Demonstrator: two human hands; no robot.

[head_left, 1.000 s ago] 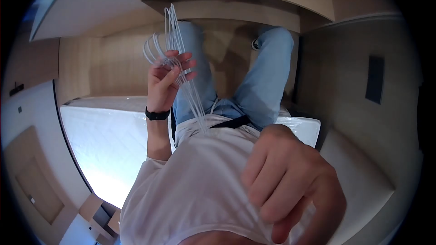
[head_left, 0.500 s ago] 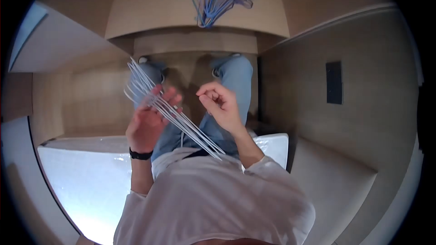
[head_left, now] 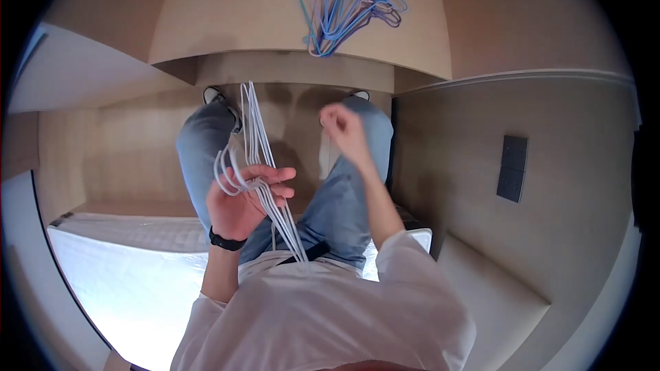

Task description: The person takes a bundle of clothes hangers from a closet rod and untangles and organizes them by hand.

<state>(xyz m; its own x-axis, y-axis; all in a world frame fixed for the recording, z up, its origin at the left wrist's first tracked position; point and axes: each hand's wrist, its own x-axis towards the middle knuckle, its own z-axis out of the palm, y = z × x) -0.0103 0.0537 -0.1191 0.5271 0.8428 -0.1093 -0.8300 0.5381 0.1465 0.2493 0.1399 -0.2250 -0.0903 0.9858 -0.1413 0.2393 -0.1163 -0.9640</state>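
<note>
Several white hangers (head_left: 265, 141) form a bundle in my left hand (head_left: 242, 203), with their hooks toward the left and their lower ends over my waist. The fingers of that hand are round the necks of the bundle. To the right, my right hand (head_left: 342, 128) is raised above my knee, apart from the hangers; it is blurred, its fingers are curled, and what they hold, if anything, is too small to make out. A tangled pile of blue and purple hangers (head_left: 350, 10) lies on the wooden surface (head_left: 227, 14) in front.
A plastic-wrapped mattress (head_left: 130, 288) is under and to the left of me. On the right are a padded cushion (head_left: 485, 295) and a wall with a dark socket panel (head_left: 512, 168). My shoes rest on the floor below the wooden surface.
My right hand has moved from close to the camera to out over my right knee. The white bundle tilted, then turned back more upright in my left hand. The view has shifted toward the coloured hangers.
</note>
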